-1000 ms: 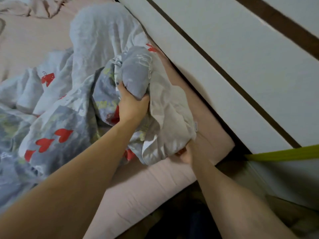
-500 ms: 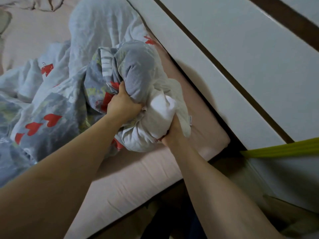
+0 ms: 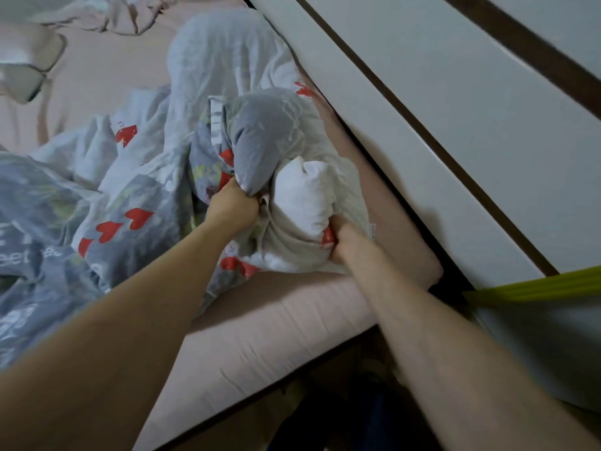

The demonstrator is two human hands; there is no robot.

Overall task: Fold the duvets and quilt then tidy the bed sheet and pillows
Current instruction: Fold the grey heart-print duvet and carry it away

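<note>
A grey and white duvet (image 3: 208, 92) printed with red hearts lies crumpled across the pink bed sheet (image 3: 260, 323). Its near corner is bunched into a lump near the mattress corner. My left hand (image 3: 232, 208) grips the grey bunched part of that lump. My right hand (image 3: 346, 237) grips the white bunched part beside it, close to the bed's right edge. Both arms reach forward from the bottom of the view. A pale pillow (image 3: 22, 70) lies at the far left on the sheet.
A white panel with dark brown stripes (image 3: 455, 125) runs along the bed's right side. A yellow-green strip (image 3: 533, 284) crosses at the right edge. More crumpled pinkish fabric (image 3: 107, 14) lies at the top. Dark floor shows below the mattress corner.
My right hand came up from under the duvet's edge and took hold of the white bunched part. My left hand kept its grip while the lump was gathered tighter.
</note>
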